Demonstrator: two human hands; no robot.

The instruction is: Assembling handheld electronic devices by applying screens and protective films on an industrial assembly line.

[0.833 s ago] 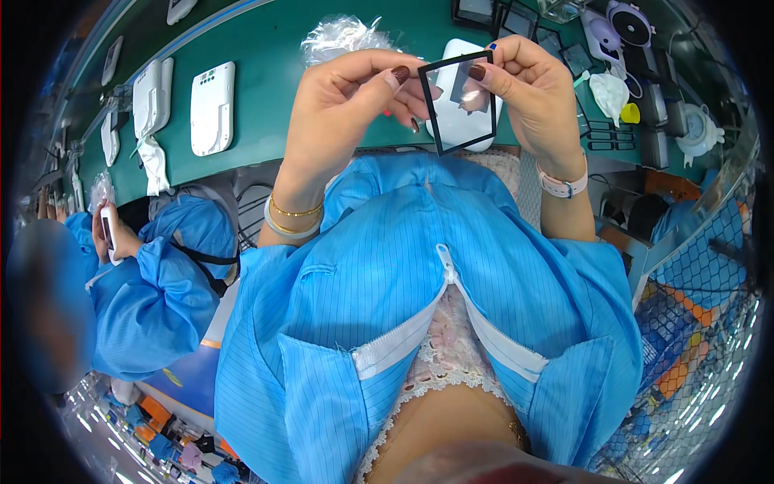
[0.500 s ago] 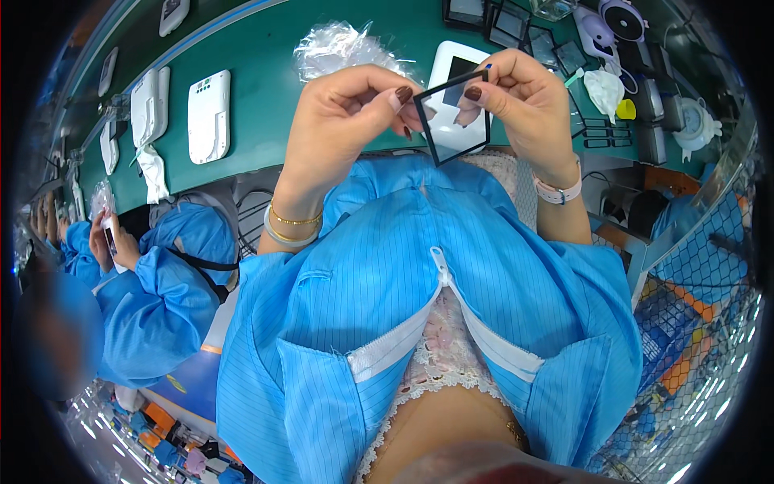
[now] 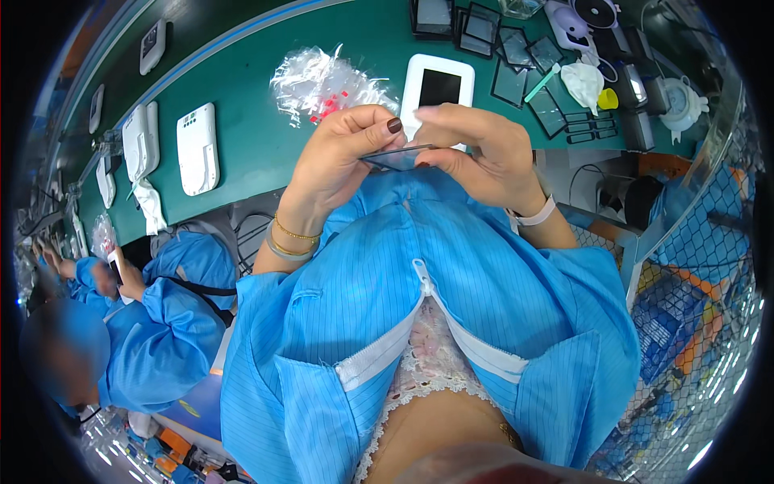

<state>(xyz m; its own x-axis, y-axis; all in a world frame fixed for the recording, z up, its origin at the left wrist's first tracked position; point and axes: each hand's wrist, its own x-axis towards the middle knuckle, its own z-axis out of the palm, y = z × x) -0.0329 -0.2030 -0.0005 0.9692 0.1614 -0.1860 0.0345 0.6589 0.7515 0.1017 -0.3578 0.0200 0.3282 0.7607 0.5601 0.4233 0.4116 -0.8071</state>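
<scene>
A clear pane with a thin black border [image 3: 397,160] is held just past my chest, at the near edge of the bench, tilted until it is almost edge-on. My left hand [image 3: 340,153] pinches its left end between thumb and fingers. At the other end, my right hand [image 3: 488,153] has its thumb against the pane, with the fingers bent over above it. Right behind the hands lies a white device with a dark screen [image 3: 440,87], partly covered by my right fingers. A heap of crumpled clear film with red tabs [image 3: 330,85] sits beyond my left hand.
Several black-framed panes [image 3: 509,83] and black frames [image 3: 591,127] lie at the right, near a green stick [image 3: 542,83], a white cloth [image 3: 582,81] and a yellow cap [image 3: 607,99]. White devices [image 3: 198,149] lie left on the green bench [image 3: 250,121]. A co-worker in blue [image 3: 161,339] sits at left.
The pane has come down toward me and turned from nearly face-on to nearly edge-on. Both hands have lowered with it, and the right fingers now reach over it.
</scene>
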